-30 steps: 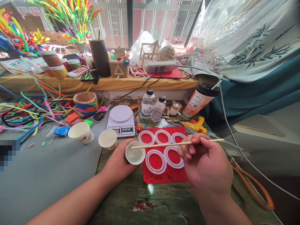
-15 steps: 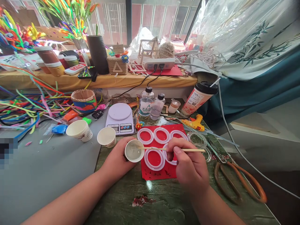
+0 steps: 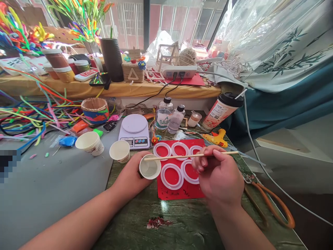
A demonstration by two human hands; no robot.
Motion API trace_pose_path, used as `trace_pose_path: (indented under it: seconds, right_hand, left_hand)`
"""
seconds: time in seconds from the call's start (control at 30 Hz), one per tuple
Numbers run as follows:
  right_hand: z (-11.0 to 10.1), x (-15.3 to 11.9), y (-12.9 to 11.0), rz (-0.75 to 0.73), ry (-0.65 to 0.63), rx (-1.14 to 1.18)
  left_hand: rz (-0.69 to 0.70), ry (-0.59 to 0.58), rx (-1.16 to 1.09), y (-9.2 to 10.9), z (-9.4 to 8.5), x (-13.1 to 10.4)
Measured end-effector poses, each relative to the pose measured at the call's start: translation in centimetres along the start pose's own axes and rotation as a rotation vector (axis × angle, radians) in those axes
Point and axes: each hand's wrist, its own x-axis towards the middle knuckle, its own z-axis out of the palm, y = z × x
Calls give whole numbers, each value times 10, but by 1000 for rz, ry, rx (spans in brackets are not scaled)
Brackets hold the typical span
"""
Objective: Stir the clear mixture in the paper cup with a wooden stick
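Observation:
My left hand (image 3: 134,173) is wrapped round a paper cup (image 3: 150,167) with a clear, cloudy liquid inside. A thin wooden stick (image 3: 179,157) is pinched in my right hand (image 3: 220,173); its left tip lies over the cup's mouth. Beneath the stick, on a red sheet (image 3: 169,194), are several white ring molds (image 3: 171,176), some partly covered by my right hand. Just left of the held cup stands another paper cup (image 3: 119,151).
A white scale (image 3: 134,132), two bottles with black caps (image 3: 163,116) and a small jar (image 3: 194,119) stand behind. Stacked cups (image 3: 90,143) are at the left. Rightward are a yellow glue gun (image 3: 217,138), a lidded drink cup (image 3: 222,110) and orange-handled scissors (image 3: 275,203).
My right hand has shifted right and turned, and the stick has risen, its tip now over the cup's opening. The left hand still holds the cup in nearly the same place.

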Motion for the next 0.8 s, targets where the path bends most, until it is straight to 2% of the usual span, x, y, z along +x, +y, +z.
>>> trace_pose_path:
  seconds: [0.37,0.53,0.6,0.7,0.73,0.8]
  right_hand:
    - [-2,1,-20,-61,-33,85]
    - [-3,-7,-14,-113,-62,-42]
    - [-3,-16,-9,-143,-134,-202]
    - [-5,-27,-3,-160,-378,-403]
    - [-7,-29,-2,-184,-418,-442]
    - [-9,-31,-1,-250,-417,-493]
  left_hand:
    - [-54,-20,-15,2,0,1]
    - [-42,-24,1,1,0,1]
    - [-40,-25,13,1,0,1]
    - [-34,-21,25,0,1,1]
    - [-31,-21,27,-1,1,1]
    - [-25,-25,27,-1,0,1]
